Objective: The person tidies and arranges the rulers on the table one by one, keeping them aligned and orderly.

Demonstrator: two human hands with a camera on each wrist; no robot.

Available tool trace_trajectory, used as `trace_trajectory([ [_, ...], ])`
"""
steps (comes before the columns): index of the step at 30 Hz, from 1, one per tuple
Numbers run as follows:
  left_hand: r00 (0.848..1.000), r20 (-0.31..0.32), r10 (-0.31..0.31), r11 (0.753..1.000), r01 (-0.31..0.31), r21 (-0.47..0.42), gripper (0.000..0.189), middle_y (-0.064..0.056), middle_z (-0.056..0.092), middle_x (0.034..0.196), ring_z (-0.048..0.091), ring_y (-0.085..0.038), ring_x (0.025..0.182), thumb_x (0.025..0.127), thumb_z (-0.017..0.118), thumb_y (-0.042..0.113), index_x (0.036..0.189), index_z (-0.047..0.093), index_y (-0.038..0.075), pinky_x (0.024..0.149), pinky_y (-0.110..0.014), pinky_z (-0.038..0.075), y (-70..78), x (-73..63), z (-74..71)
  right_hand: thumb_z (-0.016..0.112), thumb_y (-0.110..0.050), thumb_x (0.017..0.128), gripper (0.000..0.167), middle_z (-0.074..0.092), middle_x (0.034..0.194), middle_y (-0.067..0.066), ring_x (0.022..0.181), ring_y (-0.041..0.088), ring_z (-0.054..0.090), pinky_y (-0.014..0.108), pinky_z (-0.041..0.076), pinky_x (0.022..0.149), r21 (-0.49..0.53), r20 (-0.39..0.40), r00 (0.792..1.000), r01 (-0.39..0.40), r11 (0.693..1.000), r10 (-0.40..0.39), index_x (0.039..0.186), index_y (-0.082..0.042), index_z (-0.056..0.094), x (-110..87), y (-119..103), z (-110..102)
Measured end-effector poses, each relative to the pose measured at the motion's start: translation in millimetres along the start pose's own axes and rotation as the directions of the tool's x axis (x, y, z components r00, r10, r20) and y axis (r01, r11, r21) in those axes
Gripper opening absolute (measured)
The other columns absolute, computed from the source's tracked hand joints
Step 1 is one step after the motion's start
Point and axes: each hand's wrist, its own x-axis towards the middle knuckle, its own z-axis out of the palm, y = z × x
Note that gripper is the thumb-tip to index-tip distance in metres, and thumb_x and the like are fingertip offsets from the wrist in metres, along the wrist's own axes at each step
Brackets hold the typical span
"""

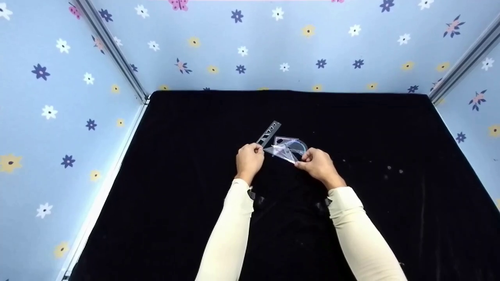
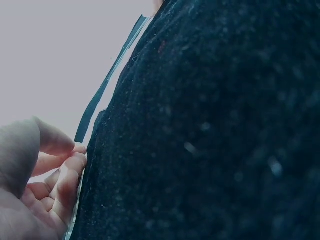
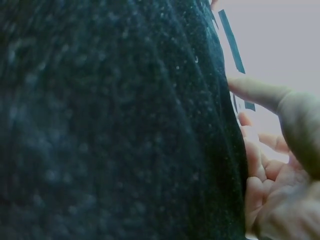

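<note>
- Left hand (image 1: 250, 160): beside the left tip of the clear plastic triangular set square (image 1: 282, 152), it pinches the lower end of the grey flat ruler with cut-out shapes (image 1: 269, 132). Whether it takes this tip also, I cannot tell.
- Ruler: it slants away from the set square's left tip. Being held only at one end, it could turn or slip if the pinch becomes loose.
- Set square: it is between the two hands, over the black cloth (image 1: 187, 195). If the hands pull unequally, it may bend or slide.
- Clear, pinkish-edged plastic piece (image 1: 288, 138): it shows at the set square's far edge. No finger seems to hold it, so a tilt could let it slide off.
- Clear plastic protractor with round arc (image 1: 300, 142): it overlaps the set square's right part. Smooth plastic on plastic may shift easily.
- Right hand (image 1: 320, 166): thumb and fingers grasp the set square's right corner; too narrow a pinch might lose it.
</note>
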Motion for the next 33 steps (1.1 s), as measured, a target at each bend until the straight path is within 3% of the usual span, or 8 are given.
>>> trace_trajectory([
  [9,0.998,0.061,-0.005,0.997,0.0,0.074,0.016,-0.005,0.072,0.088,0.069,-0.029,0.086,0.088,0.064,0.015,0.088,0.08,0.016,0.079,-0.044,0.053,4.7,1.8,-0.2,0.085,-0.021,0.076,0.028,0.063,0.084,0.003,0.08,0.021,0.058,0.036,0.044,0.076,0.03,0.007,1.0,0.007,1.0,-0.007,0.089,-0.006,0.066,-0.7,1.3,-1.6],
  [17,0.998,0.069,-0.012,0.996,0.006,0.084,0.017,-0.004,0.072,0.087,0.069,-0.028,0.084,0.088,0.063,0.015,0.088,0.08,0.018,0.077,-0.044,0.053,5.4,2.5,-0.3,0.081,-0.018,0.08,0.019,0.062,0.079,0.0,0.076,0.019,0.057,0.033,0.045,0.073,0.049,-0.015,1.0,0.016,0.999,-0.015,0.086,-0.006,0.068,-0.5,2.8,-1.9],
  [33,0.999,0.053,0.012,0.997,-0.016,0.077,0.015,-0.006,0.07,0.085,0.068,-0.03,0.082,0.088,0.064,0.015,0.086,0.079,0.016,0.076,-0.045,0.053,2.9,0.3,-0.6,0.084,-0.02,0.079,0.024,0.061,0.081,0.0,0.077,0.02,0.056,0.034,0.044,0.074,0.037,0.003,1.0,-0.002,0.999,0.002,0.087,-0.006,0.066,0.3,1.3,-0.9],
])
